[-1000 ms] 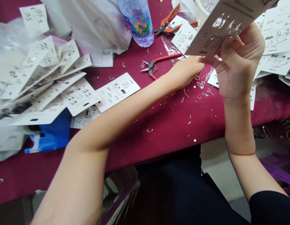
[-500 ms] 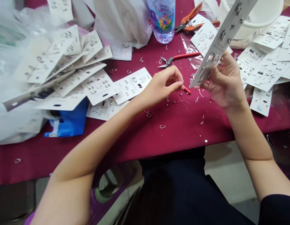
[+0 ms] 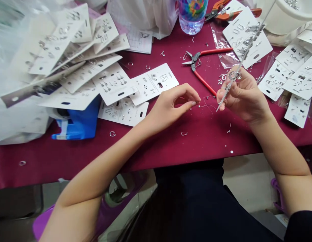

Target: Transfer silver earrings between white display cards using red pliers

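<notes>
My right hand [image 3: 249,99] grips a white earring card [image 3: 247,48], turned nearly edge-on, with silver earrings standing out from its face. To the left, my left hand [image 3: 176,102] is closed, thumb and index fingertip pinched together over the table. Something tiny may be between those fingertips; it is too small to make out. Between and behind the hands lies a pair of red-handled cutting pliers [image 3: 204,81] with its jaws apart. Small metal bits and a fine thread are scattered beneath the fingertips.
Earring cards [image 3: 156,82] are heaped on the left beside plastic bags and a blue tape dispenser [image 3: 85,121]. More cards [image 3: 301,75] lie on the right near a white tub [image 3: 282,23]. A water bottle [image 3: 192,20] and orange-handled cutters [image 3: 243,14] stand at the back.
The card in my right hand has turned from showing its face to nearly edge-on. My left hand sits slightly lower, still pinched. The camera view has shifted, revealing more of the red pliers.
</notes>
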A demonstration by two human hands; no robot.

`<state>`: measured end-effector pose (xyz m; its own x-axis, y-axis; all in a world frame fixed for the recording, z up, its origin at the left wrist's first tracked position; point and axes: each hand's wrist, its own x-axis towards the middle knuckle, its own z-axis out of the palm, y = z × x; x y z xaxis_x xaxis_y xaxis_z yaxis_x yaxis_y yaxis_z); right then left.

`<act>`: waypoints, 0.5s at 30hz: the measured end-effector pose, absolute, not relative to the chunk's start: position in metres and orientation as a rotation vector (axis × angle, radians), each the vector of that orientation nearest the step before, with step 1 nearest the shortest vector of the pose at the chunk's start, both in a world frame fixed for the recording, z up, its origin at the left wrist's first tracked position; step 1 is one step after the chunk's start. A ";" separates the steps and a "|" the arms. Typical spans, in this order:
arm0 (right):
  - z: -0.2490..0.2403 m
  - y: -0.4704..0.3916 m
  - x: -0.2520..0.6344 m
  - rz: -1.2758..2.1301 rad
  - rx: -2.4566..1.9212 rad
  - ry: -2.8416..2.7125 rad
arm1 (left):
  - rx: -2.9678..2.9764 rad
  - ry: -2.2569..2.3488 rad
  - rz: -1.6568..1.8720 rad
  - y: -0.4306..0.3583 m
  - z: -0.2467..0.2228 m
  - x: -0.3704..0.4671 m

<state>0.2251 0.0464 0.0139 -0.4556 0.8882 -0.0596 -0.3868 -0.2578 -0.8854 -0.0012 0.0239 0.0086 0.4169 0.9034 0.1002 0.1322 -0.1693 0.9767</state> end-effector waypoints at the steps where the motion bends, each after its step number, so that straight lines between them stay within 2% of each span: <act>1: 0.013 0.046 0.225 1.829 -0.740 -1.076 | 1.598 0.938 0.907 0.022 0.009 -0.001; 9: 0.019 0.047 0.224 1.784 -0.761 -1.105 | 1.491 0.942 0.851 0.012 -0.007 -0.008; 15: 0.041 0.064 0.260 1.452 -0.832 -1.181 | 1.518 0.958 0.848 0.013 -0.008 -0.009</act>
<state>0.2597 0.0638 0.0413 -0.2185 0.9715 0.0918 -0.2881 0.0256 -0.9573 -0.0092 0.0132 -0.0075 0.4174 0.9086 0.0166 0.1262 -0.0760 0.9891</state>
